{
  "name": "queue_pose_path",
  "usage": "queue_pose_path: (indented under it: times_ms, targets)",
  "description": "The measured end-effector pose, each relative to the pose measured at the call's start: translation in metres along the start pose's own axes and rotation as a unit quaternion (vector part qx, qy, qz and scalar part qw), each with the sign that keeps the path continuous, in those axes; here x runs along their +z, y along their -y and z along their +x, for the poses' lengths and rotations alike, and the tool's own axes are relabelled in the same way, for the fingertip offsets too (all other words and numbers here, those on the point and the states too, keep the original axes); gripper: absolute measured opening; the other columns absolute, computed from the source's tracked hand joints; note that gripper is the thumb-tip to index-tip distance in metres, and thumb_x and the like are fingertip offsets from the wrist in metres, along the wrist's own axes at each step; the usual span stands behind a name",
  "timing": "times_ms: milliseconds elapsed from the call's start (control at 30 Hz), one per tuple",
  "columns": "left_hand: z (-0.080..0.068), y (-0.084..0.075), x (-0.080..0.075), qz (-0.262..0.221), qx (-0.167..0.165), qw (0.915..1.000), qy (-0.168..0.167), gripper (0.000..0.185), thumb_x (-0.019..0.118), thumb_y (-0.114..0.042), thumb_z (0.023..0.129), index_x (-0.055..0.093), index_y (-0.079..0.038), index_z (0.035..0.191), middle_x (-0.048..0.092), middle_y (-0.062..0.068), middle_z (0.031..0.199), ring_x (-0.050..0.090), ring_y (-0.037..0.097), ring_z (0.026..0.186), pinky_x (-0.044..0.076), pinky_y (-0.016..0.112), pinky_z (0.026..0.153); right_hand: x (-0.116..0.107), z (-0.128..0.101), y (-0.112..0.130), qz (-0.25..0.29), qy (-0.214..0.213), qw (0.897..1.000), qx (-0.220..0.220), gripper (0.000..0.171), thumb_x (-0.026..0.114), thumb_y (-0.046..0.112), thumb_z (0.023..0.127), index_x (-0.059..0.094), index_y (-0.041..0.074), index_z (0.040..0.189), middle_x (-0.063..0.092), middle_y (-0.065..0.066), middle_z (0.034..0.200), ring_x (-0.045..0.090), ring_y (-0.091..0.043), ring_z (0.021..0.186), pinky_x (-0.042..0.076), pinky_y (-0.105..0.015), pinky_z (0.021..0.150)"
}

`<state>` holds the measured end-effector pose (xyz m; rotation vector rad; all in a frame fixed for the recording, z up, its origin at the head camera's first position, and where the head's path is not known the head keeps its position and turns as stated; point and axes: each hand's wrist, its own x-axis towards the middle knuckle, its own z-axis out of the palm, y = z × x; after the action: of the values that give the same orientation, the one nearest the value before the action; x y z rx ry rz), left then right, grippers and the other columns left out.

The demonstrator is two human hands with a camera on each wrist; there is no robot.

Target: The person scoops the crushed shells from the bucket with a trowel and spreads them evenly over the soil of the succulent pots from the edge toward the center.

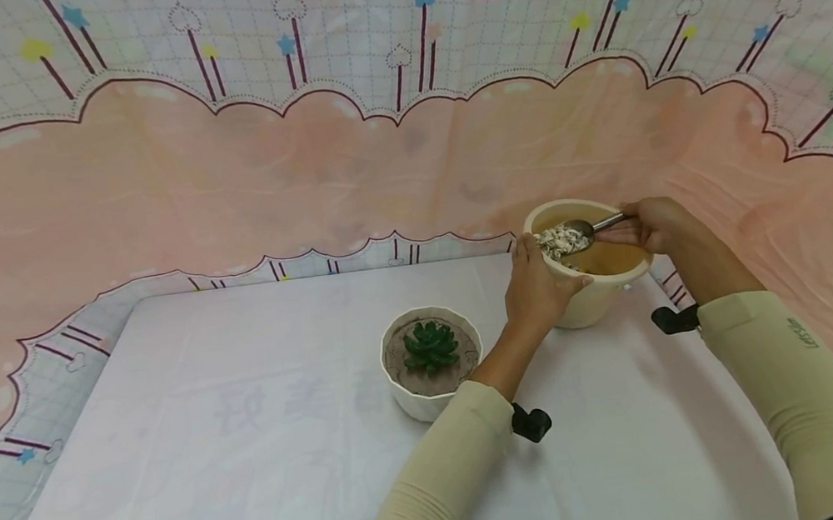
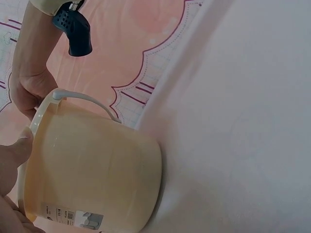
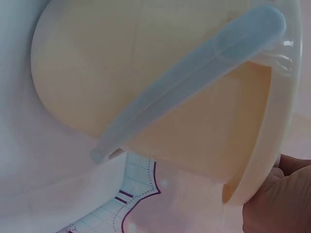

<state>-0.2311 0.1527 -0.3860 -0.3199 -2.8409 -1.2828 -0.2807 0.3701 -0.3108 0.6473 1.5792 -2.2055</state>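
A cream plastic bucket [image 1: 595,293] stands tilted at the back right of the white table [image 1: 253,443]. My left hand [image 1: 539,286] grips its near rim, thumb over the edge. My right hand [image 1: 647,225] holds a metal spoon [image 1: 581,232] heaped with pale gravel over the bucket's mouth. The left wrist view shows the bucket [image 2: 92,170] from outside with its handle [image 2: 85,99]. The right wrist view fills with the bucket's wall [image 3: 126,68] and its handle [image 3: 194,73]. A white pot [image 1: 431,363] with soil and a green succulent [image 1: 430,345] sits left of my left forearm.
A pink and white patterned cloth [image 1: 302,162] hangs behind and around the table. The table's back edge lies just behind the bucket. Small black wrist cameras [image 1: 530,423] sit on both sleeves.
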Motion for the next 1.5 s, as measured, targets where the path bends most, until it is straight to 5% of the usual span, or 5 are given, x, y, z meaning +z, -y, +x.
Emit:
queue_pose_path:
  times_ms: [433, 867, 1000, 1167, 1500]
  targets:
    - [0.001, 0.0, 0.001, 0.008, 0.001, 1.0, -0.003, 0.119, 0.086, -0.058, 0.082, 0.021, -0.007, 0.168, 0.027, 0.007, 0.172, 0.031, 0.018, 0.154, 0.056, 0.037, 0.096, -0.024, -0.006, 0.004, 0.119, 0.025, 0.992, 0.019, 0.048, 0.031, 0.021, 0.115, 0.064, -0.007, 0.094, 0.073, -0.03, 0.089, 0.077, -0.042, 0.084, 0.056, -0.043, 0.094]
    - [-0.001, 0.0, 0.002, 0.013, 0.008, 0.9997, -0.017, 0.119, 0.088, -0.056, 0.081, 0.023, -0.006, 0.167, 0.031, 0.009, 0.17, 0.035, 0.018, 0.152, 0.054, 0.036, 0.099, -0.051, -0.009, 0.002, 0.251, 0.04, 0.965, 0.062, 0.053, 0.031, 0.023, 0.115, 0.063, -0.013, 0.091, 0.067, -0.039, 0.091, 0.074, -0.05, 0.089, 0.051, -0.039, 0.103]
    - [-0.002, -0.001, 0.001, 0.011, 0.01, 0.9997, -0.018, 0.118, 0.087, -0.056, 0.082, 0.023, -0.005, 0.167, 0.031, 0.01, 0.17, 0.036, 0.02, 0.152, 0.054, 0.036, 0.1, -0.054, -0.008, 0.001, 0.277, 0.043, 0.958, 0.06, 0.043, 0.032, 0.022, 0.115, 0.06, -0.007, 0.101, 0.066, -0.04, 0.092, 0.073, -0.051, 0.092, 0.047, -0.038, 0.107]
    - [-0.001, -0.001, 0.0, 0.013, 0.014, 0.9997, -0.017, 0.118, 0.087, -0.056, 0.083, 0.023, -0.004, 0.166, 0.031, 0.01, 0.17, 0.032, 0.02, 0.154, 0.053, 0.036, 0.102, -0.054, -0.011, -0.001, 0.29, 0.038, 0.955, 0.052, 0.028, 0.034, 0.022, 0.115, 0.055, 0.003, 0.11, 0.066, -0.041, 0.092, 0.073, -0.05, 0.093, 0.049, -0.038, 0.106]
    - [0.0, 0.001, 0.001, 0.021, 0.015, 0.9994, -0.023, 0.117, 0.088, -0.057, 0.082, 0.025, -0.004, 0.166, 0.033, 0.01, 0.168, 0.034, 0.021, 0.153, 0.053, 0.036, 0.102, -0.052, -0.018, -0.007, 0.278, 0.022, 0.959, 0.049, 0.035, 0.038, 0.023, 0.114, 0.059, -0.001, 0.1, 0.069, -0.038, 0.092, 0.075, -0.047, 0.093, 0.054, -0.041, 0.099]
